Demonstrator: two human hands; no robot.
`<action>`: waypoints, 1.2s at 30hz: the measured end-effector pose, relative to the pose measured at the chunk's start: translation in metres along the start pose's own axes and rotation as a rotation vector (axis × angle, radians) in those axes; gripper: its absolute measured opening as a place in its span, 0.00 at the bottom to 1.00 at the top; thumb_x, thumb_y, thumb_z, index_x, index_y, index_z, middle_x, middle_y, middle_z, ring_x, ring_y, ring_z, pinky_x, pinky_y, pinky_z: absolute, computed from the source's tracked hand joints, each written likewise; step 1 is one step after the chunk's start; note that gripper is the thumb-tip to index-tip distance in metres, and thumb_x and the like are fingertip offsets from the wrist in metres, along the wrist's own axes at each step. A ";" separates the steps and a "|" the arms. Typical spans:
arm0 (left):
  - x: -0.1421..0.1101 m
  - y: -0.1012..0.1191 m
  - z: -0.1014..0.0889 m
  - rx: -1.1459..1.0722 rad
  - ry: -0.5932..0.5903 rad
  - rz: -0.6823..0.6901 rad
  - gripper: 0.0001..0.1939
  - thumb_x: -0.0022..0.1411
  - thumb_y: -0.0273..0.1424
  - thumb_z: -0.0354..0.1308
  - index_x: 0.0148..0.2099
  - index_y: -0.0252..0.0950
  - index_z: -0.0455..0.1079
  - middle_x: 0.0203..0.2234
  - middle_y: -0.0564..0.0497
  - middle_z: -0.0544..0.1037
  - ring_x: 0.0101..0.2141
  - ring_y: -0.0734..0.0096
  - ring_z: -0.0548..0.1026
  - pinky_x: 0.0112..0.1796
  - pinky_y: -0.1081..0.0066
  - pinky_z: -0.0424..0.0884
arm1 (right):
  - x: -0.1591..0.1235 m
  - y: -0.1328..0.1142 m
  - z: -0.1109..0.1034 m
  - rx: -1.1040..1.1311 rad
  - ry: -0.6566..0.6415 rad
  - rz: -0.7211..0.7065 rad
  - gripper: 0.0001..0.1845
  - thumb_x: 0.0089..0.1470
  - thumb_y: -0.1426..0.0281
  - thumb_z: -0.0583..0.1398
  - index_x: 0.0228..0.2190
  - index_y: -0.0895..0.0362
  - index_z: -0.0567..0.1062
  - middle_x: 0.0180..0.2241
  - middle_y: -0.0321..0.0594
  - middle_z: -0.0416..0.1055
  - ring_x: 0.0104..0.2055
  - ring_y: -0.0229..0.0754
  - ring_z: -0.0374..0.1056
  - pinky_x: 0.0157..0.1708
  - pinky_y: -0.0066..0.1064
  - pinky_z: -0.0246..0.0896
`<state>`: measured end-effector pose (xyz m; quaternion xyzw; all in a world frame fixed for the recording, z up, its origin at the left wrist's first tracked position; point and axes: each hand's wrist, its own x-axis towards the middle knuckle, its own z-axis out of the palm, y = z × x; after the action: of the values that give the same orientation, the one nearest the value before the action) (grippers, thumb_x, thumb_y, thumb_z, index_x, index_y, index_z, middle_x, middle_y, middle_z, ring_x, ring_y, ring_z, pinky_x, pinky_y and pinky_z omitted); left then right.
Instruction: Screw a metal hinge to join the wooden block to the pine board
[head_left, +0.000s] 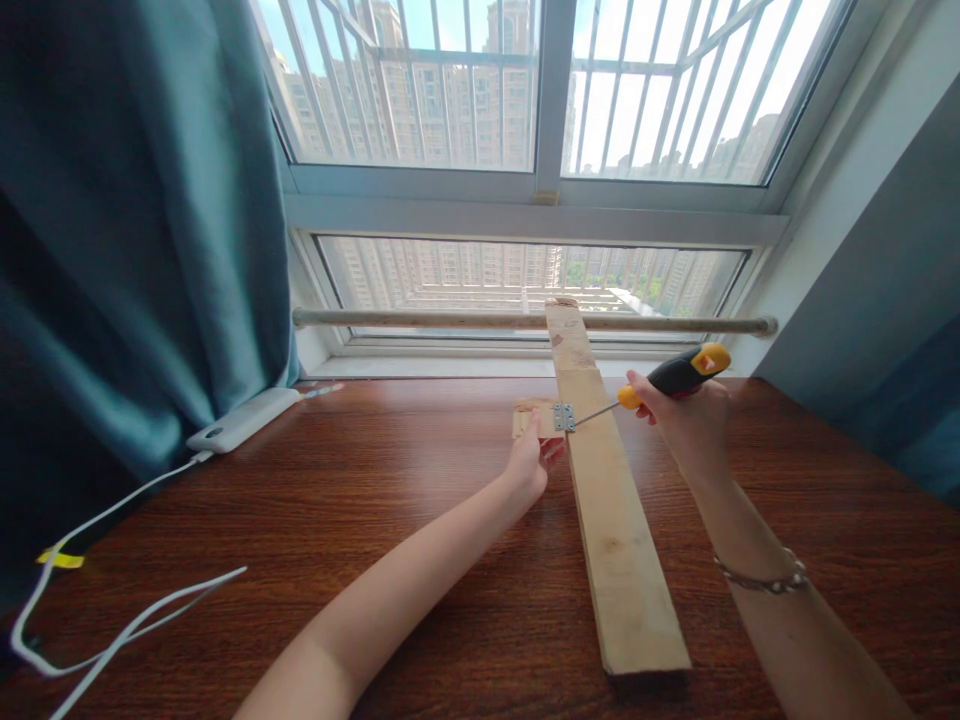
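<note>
The person's bare forearms reached in from the bottom edge, a bracelet [765,578] around the right wrist. The right hand [691,425] was closed around the black and yellow handle of a screwdriver [679,373], which slanted down to the left, its shaft ending at the right edge of a metal hinge [564,418]. The left hand [531,464] was partly closed on a small piece of wood [527,416] — thumb on top, other fingers by its near edge.

The hinge spanned the small piece and the left side of a long board [616,510], which ran lengthwise over the brown tabletop [420,450], roughly midway across it. The board's far end overlapped a horizontal rail [450,320] in front of the window [457,265]; whether the two touched could not be told.

At the left, beside a blue curtain [150,200], lay a white case [244,420] with a white cable [135,492] running from its near end.
</note>
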<state>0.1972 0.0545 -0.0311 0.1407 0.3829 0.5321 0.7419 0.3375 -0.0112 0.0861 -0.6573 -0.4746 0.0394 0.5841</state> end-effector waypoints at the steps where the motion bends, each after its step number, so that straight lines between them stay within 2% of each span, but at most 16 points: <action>1: 0.000 0.000 0.000 0.000 -0.004 0.000 0.11 0.59 0.37 0.53 0.37 0.33 0.68 0.26 0.51 0.74 0.20 0.76 0.70 0.22 0.75 0.65 | 0.000 0.000 0.001 -0.004 -0.012 -0.014 0.20 0.38 0.56 0.63 0.11 0.59 0.71 0.10 0.39 0.67 0.13 0.40 0.65 0.16 0.28 0.60; 10: -0.003 0.000 0.002 0.015 0.006 -0.009 0.12 0.60 0.37 0.53 0.38 0.33 0.68 0.25 0.50 0.74 0.21 0.76 0.71 0.21 0.76 0.65 | -0.005 0.005 0.009 -0.024 0.002 -0.059 0.21 0.39 0.56 0.63 0.11 0.60 0.70 0.10 0.38 0.66 0.15 0.41 0.66 0.17 0.27 0.60; 13: -0.003 0.000 0.001 0.013 0.006 -0.002 0.11 0.60 0.37 0.53 0.38 0.33 0.67 0.25 0.51 0.74 0.21 0.76 0.71 0.22 0.76 0.65 | -0.006 0.009 0.013 0.051 0.016 -0.095 0.18 0.40 0.58 0.63 0.15 0.61 0.71 0.13 0.38 0.68 0.16 0.40 0.66 0.18 0.27 0.60; 15: -0.002 0.000 0.001 0.014 -0.002 0.000 0.11 0.60 0.37 0.53 0.38 0.33 0.68 0.24 0.51 0.74 0.20 0.76 0.70 0.22 0.76 0.65 | -0.005 0.010 0.014 0.207 -0.050 -0.071 0.16 0.40 0.60 0.64 0.24 0.61 0.73 0.19 0.38 0.72 0.14 0.36 0.64 0.15 0.26 0.58; 18: -0.002 0.001 0.001 0.016 -0.003 -0.008 0.12 0.59 0.37 0.53 0.38 0.33 0.68 0.25 0.51 0.74 0.20 0.76 0.70 0.22 0.76 0.65 | 0.000 0.009 0.009 0.449 -0.239 0.033 0.22 0.37 0.64 0.66 0.36 0.60 0.71 0.26 0.40 0.74 0.13 0.33 0.61 0.09 0.22 0.53; 20: -0.003 0.001 0.002 0.015 0.000 -0.010 0.11 0.59 0.37 0.54 0.38 0.33 0.68 0.26 0.51 0.74 0.21 0.76 0.70 0.23 0.76 0.65 | 0.004 0.007 0.002 0.523 -0.378 0.110 0.25 0.34 0.66 0.68 0.36 0.60 0.70 0.28 0.40 0.75 0.16 0.33 0.64 0.12 0.22 0.58; 22: -0.004 0.001 0.002 0.018 -0.001 -0.008 0.11 0.59 0.37 0.54 0.38 0.33 0.68 0.27 0.51 0.74 0.21 0.76 0.71 0.23 0.76 0.65 | 0.007 0.005 -0.006 0.563 -0.497 0.183 0.24 0.31 0.68 0.69 0.34 0.60 0.71 0.30 0.41 0.75 0.21 0.36 0.69 0.19 0.25 0.67; 24: -0.004 0.001 0.002 0.021 -0.006 -0.005 0.11 0.59 0.37 0.54 0.38 0.33 0.68 0.27 0.51 0.74 0.21 0.76 0.70 0.23 0.76 0.65 | 0.008 0.003 -0.010 0.572 -0.562 0.232 0.21 0.30 0.68 0.69 0.31 0.60 0.73 0.31 0.42 0.75 0.25 0.40 0.71 0.25 0.29 0.70; 26: -0.003 0.000 0.001 0.020 -0.009 -0.005 0.11 0.59 0.37 0.54 0.38 0.33 0.68 0.27 0.50 0.74 0.21 0.76 0.70 0.23 0.75 0.65 | 0.007 0.002 -0.009 0.495 -0.513 0.226 0.18 0.29 0.66 0.69 0.27 0.61 0.75 0.28 0.43 0.75 0.24 0.42 0.71 0.25 0.31 0.71; 31: 0.000 -0.001 -0.001 0.016 -0.012 -0.002 0.11 0.59 0.37 0.53 0.39 0.34 0.68 0.28 0.50 0.74 0.22 0.75 0.71 0.23 0.75 0.66 | 0.004 0.003 0.002 0.120 -0.153 0.050 0.18 0.32 0.59 0.68 0.19 0.63 0.73 0.18 0.44 0.72 0.17 0.44 0.69 0.16 0.30 0.66; 36: -0.002 -0.001 0.001 0.020 0.003 -0.001 0.11 0.60 0.37 0.53 0.40 0.33 0.67 0.27 0.50 0.74 0.22 0.75 0.71 0.22 0.76 0.66 | 0.004 0.010 0.009 0.112 0.000 -0.004 0.19 0.36 0.56 0.66 0.19 0.61 0.74 0.16 0.43 0.72 0.19 0.46 0.70 0.19 0.30 0.66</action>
<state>0.1979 0.0530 -0.0303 0.1472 0.3893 0.5280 0.7403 0.3399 -0.0009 0.0772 -0.6226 -0.4732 0.0646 0.6199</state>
